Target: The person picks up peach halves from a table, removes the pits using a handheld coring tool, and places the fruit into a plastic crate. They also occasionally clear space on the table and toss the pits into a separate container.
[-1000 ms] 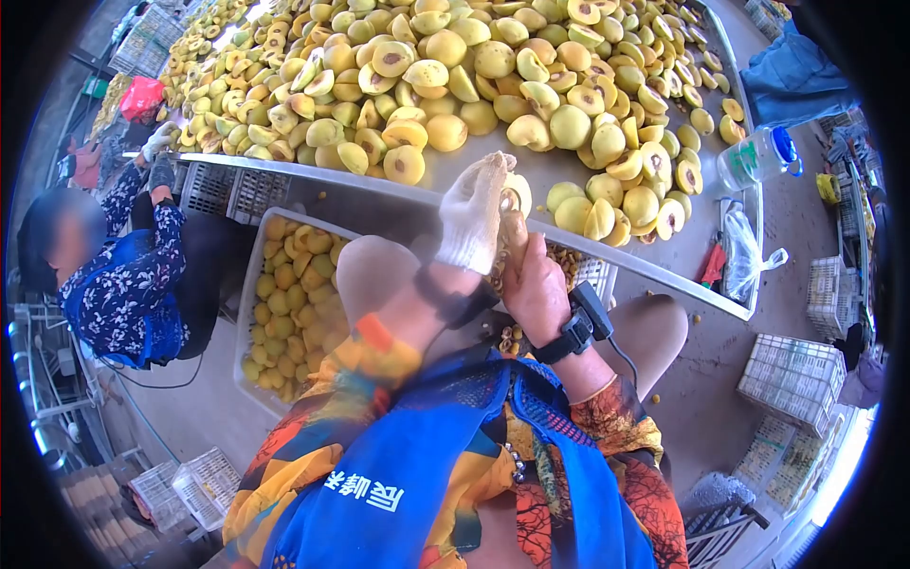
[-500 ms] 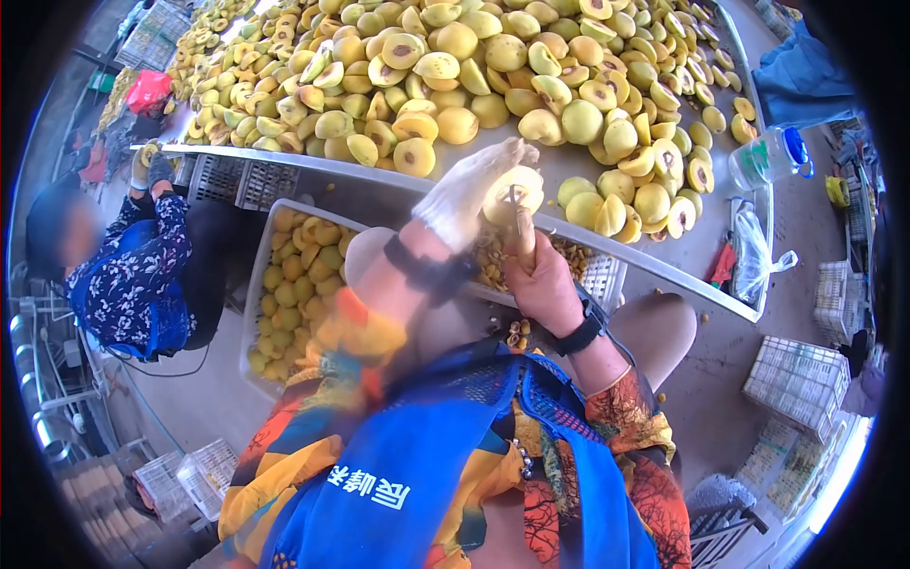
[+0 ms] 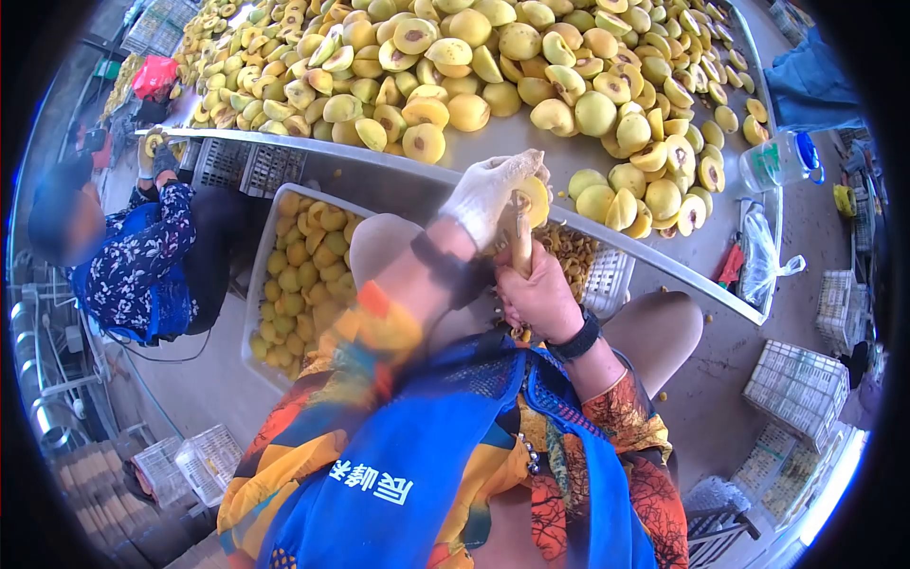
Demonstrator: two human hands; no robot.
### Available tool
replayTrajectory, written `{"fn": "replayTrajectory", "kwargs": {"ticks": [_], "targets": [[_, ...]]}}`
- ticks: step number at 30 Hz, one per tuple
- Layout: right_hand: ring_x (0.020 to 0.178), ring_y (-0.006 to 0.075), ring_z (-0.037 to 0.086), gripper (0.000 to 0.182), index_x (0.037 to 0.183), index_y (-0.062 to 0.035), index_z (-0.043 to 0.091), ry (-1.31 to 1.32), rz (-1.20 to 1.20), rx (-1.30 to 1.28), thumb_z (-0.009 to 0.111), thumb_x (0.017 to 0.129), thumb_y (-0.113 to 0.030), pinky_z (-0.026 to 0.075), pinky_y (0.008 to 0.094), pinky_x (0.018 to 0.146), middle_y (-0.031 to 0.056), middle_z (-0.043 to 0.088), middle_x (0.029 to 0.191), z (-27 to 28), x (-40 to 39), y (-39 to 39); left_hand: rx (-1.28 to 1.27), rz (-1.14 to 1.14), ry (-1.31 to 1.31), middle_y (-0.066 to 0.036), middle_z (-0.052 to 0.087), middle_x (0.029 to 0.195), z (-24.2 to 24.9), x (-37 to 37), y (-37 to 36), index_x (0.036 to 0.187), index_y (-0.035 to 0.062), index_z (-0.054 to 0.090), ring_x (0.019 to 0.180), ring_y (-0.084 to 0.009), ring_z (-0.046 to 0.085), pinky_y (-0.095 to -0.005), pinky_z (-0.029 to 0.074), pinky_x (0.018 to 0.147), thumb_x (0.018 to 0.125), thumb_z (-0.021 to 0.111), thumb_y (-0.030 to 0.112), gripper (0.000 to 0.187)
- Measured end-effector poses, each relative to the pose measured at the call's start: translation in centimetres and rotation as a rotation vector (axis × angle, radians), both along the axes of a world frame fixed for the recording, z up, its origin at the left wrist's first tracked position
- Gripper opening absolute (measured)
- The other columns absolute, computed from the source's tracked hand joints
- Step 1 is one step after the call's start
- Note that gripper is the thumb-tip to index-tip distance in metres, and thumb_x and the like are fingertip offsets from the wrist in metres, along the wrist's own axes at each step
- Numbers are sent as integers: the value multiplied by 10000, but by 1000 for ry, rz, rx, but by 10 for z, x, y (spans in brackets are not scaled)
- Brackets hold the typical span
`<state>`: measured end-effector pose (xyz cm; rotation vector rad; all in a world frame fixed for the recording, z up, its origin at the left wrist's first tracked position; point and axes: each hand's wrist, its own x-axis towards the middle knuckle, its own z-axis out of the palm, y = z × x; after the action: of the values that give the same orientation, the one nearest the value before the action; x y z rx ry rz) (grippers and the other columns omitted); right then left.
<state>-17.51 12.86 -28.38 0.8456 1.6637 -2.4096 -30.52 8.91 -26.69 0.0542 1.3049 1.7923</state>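
My left hand [image 3: 493,194], in a pale glove, is closed around a halved yellow peach [image 3: 536,199] just in front of the table edge. The peach's cut side is turned partly to the right. My bare right hand [image 3: 543,292] grips a wooden-handled tool [image 3: 521,237] upright. The tool's upper end is against the peach; its tip is hidden by the fruit and glove. Beyond my hands, whole and halved peaches [image 3: 464,112] are heaped on a metal-edged table [image 3: 512,142], several with pits showing.
A crate of peaches [image 3: 301,284] stands by my left knee. Below my hands, a white crate [image 3: 607,280] holds small brownish pieces. A plastic bottle [image 3: 773,163] and a clear bag [image 3: 758,256] lie at the table's right end. Another person [image 3: 142,247] works at left.
Both hands have come slightly lower and nearer my body. The peach's cut face, broadly visible before, is now turned more edge-on. The tool remains in my right hand.
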Motion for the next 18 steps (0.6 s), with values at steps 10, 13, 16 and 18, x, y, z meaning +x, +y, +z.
{"fn": "replayTrajectory", "kwargs": {"ticks": [10, 13, 16, 18], "targets": [[364, 64, 358, 150, 956, -57, 428, 85, 181, -103, 469, 824, 0, 304, 214, 328, 6, 419, 564, -1, 2, 17, 96, 143, 231, -86, 642, 803, -16, 5, -3, 942, -41, 632, 682, -128, 600, -234, 490, 595, 803, 638, 109, 205], [363, 64, 351, 166, 972, -67, 433, 79, 182, -259, 471, 828, 7, 293, 217, 327, 5, 411, 563, -5, 5, 18, 77, 181, 242, -79, 643, 783, -16, 9, -2, 925, -39, 638, 678, -114, 593, -225, 487, 593, 807, 639, 118, 197], [356, 67, 345, 188, 992, -74, 439, 116, 178, -433, 469, 830, 15, 292, 221, 323, 4, 403, 550, -5, 8, 18, 75, 256, 535, -54, 636, 733, -17, 19, 1, 904, -34, 649, 657, -83, 574, -222, 471, 554, 819, 635, 156, 208], [350, 68, 339, 202, 1006, -78, 441, 162, 173, -529, 466, 831, 20, 291, 226, 320, 4, 397, 541, -6, 8, 21, 23, 134, 418, -47, 627, 724, -10, 13, 1, 887, -24, 648, 636, -83, 569, -223, 461, 539, 815, 643, 184, 220]]}}
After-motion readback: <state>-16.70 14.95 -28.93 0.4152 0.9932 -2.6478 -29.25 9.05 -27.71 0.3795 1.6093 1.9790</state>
